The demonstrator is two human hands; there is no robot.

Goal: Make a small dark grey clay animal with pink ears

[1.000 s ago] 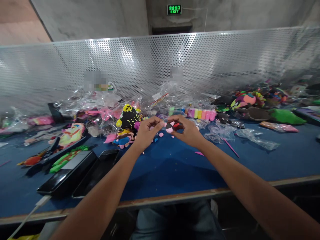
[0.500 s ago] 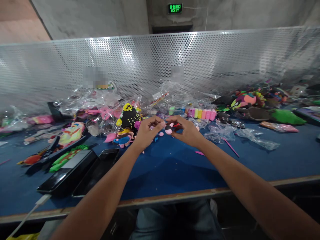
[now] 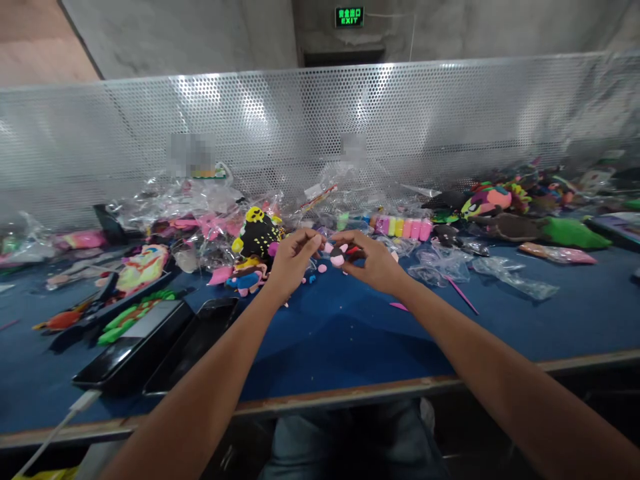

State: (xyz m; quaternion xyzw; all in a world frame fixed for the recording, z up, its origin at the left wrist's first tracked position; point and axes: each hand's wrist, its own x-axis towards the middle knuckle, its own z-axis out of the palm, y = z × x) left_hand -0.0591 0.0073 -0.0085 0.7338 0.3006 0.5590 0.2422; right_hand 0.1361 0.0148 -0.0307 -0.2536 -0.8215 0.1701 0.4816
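Observation:
My right hand (image 3: 369,259) is closed around a small black-and-pink clay figure (image 3: 339,255) with pink ear-like points, held a little above the blue tabletop. Just left of it, my left hand (image 3: 295,261) has thumb and forefinger pinched together; whatever may be between the tips is too small to make out. A narrow gap separates its fingertips from the figure. A pink clay bit (image 3: 323,269) and small blue clay bits (image 3: 313,279) lie below and between the hands. Beside the left hand stands a black clay piece with yellow spots (image 3: 257,233), near a blue-and-pink clay piece (image 3: 246,283).
A row of coloured clay packs (image 3: 404,228) lies behind the right hand. A purple stick tool (image 3: 463,295) rests to the right among clear plastic wrappers (image 3: 517,278). At the left are a black device (image 3: 135,343) with a white cable and a black tray (image 3: 193,347).
My left fingertips have drawn back slightly left, away from the clay figure. The figure has turned a little in my right hand, showing more pink.

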